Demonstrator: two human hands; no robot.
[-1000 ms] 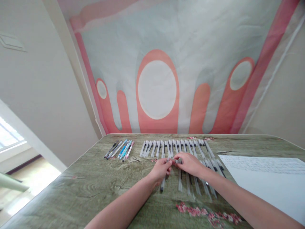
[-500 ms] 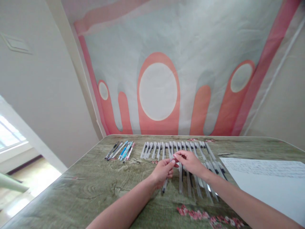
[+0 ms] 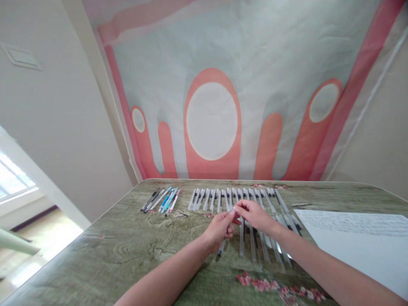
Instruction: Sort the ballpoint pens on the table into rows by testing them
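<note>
My left hand (image 3: 219, 229) is closed around a slim clear pen (image 3: 221, 248), whose dark end sticks out below the fingers toward me. At the pen's other end, my right hand (image 3: 253, 216) pinches with thumb and forefinger, touching the left fingertips; the part between them is mostly hidden. Beyond both hands lies a row of several clear pens (image 3: 207, 199) with black parts, side by side. A second group of clear pens (image 3: 264, 250) is spread under and in front of my right wrist, partly covered by it.
Several coloured and dark pens (image 3: 165, 202) lie together at the left back of the wood-patterned table (image 3: 127, 255). To the right is a sheet of white paper (image 3: 366, 250) with writing along its upper part. A patterned wall (image 3: 212, 170) stands behind the table.
Both hands stay in nearly the same place, with their fingertips shifted very slightly at the pen's upper end. The pens on the table lie as before.
</note>
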